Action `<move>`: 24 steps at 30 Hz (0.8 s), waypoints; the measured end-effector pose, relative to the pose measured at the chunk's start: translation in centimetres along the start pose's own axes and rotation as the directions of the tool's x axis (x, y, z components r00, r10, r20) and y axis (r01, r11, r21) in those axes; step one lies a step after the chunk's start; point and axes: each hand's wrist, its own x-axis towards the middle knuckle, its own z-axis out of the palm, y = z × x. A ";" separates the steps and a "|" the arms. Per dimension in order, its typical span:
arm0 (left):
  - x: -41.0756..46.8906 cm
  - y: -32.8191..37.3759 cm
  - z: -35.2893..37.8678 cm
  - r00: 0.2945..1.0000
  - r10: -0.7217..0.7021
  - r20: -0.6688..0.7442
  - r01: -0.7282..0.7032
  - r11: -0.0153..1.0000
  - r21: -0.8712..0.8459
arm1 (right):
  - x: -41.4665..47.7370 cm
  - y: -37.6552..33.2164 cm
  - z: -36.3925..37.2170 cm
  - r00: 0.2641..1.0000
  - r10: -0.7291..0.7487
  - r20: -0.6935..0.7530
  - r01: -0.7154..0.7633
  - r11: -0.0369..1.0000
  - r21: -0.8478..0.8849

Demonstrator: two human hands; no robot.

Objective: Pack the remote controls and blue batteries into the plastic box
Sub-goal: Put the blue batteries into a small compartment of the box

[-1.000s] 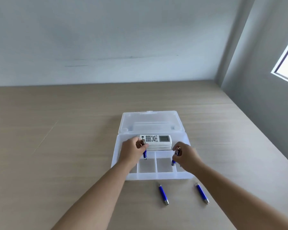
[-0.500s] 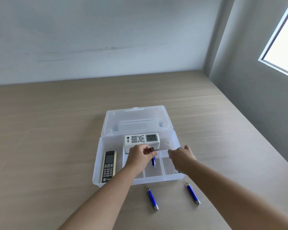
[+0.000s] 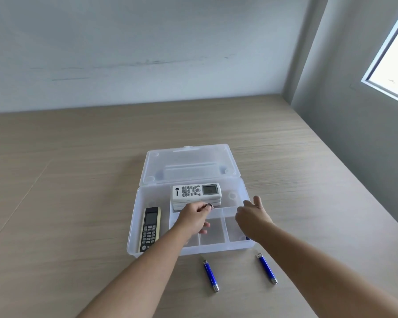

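Clear plastic box (image 3: 147, 200), lid (image 3: 189, 164) swung back flat on the wooden table (image 3: 78, 180). Inside: black remote (image 3: 150, 228) in the long left compartment; white remotes (image 3: 196, 195) stacked along the back. Three small front cells.

Step in hand, by my reading: loading batteries into the front cells.

- Left hand (image 3: 193, 218): curled, thumb and forefinger pinched on a small metal tip (image 3: 209, 205), likely a battery end; the body is hidden by the hand, so I cannot confirm. Hand hangs over the left and middle cells, just in front of the white remotes.
- Right hand (image 3: 253, 219): fingers loosely spread, nothing visible in it; over the right cell. A blue speck (image 3: 248, 238) shows at that cell's near corner, possibly a battery lying there, mostly hidden by the wrist.
- Two batteries outside, on the table just in front of the box: one (image 3: 210, 275) near the middle, one (image 3: 267, 269) to its right, lying apart.

Next move, as judged: lower the left hand's item into a cell and let go, then draw both hands back over the front wall to fetch the two loose batteries.

Clearances: cell dividers are low and thin; the front wall stands between hands and loose batteries, so wrists must lift over it. Table is bare to left and right. A wall (image 3: 354, 134) bounds the right side, well apart from the box.
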 end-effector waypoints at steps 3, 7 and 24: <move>0.1 1.1 0.1 0.997 -0.006 0.080 -0.006 0.989 0.151 | -0.5 1.5 -0.7 0.979 0.122 -0.165 -0.077 0.964 0.256; 0.4 2.8 0.9 0.985 0.050 0.168 -0.108 0.929 0.354 | -1.7 3.7 -0.4 0.892 0.433 -0.132 -0.212 0.659 0.722; 4.0 2.8 11.5 0.996 -0.058 0.061 -0.010 0.640 0.768 | -4.0 4.2 2.6 0.955 0.283 0.086 -0.190 0.363 0.912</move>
